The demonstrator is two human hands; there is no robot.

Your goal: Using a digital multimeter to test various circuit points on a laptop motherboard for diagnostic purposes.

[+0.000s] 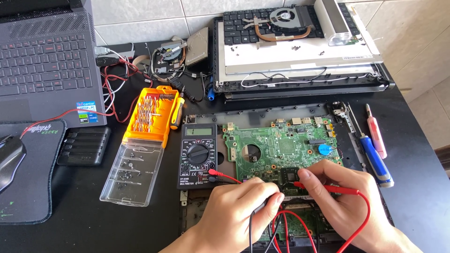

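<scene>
A green laptop motherboard (281, 147) lies in an opened black laptop base. My left hand (236, 213) pinches a black test probe (265, 204) with its tip at the board's lower edge. My right hand (344, 197) grips a red test probe (323, 188), its tip touching the board near a dark square chip (291, 176). Both probe leads run to a black digital multimeter (198, 154) that lies just left of the board.
An orange screwdriver bit set (151, 115) with an open clear lid (133, 173) holding screws lies left. A grey laptop (44, 61), mouse (10, 157) and mousepad sit far left. Blue (375, 159) and pink (376, 136) screwdrivers lie right. A dismantled laptop (300, 47) fills the back.
</scene>
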